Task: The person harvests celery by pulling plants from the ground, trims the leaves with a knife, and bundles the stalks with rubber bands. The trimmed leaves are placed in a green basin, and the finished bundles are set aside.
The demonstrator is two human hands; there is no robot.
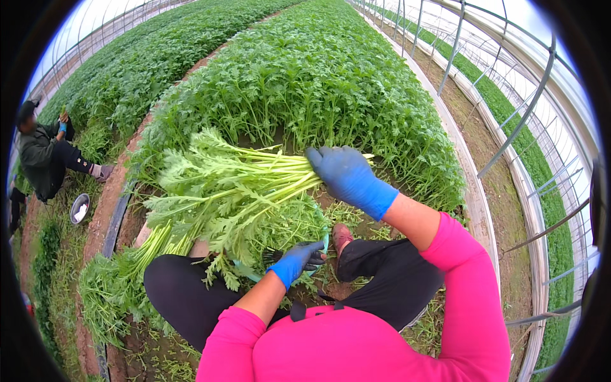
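Note:
My right hand (344,177), in a blue glove, is closed around the stems of a bunch of leafy greens (238,179) that look like garland chrysanthemum. The bunch lies sideways in the air, its leaves fanning to the left and its stem ends poking out past my fist. Lower down, my left hand (300,259), also blue-gloved, has its thumb and fingers apart with nothing visible between them. It is over the near side of a turquoise basin (326,238), which holds loose greens (296,222). A dark, thin-stranded item (272,255) sits beside the left hand, partly hidden.
Uncut greens (324,90) stand densely ahead. More cut greens (124,277) lie in a heap by my left knee. At far left a person (43,148) sits near a metal bowl (79,208). Metal greenhouse hoops (520,119) line the right side. Trimmings litter the soil.

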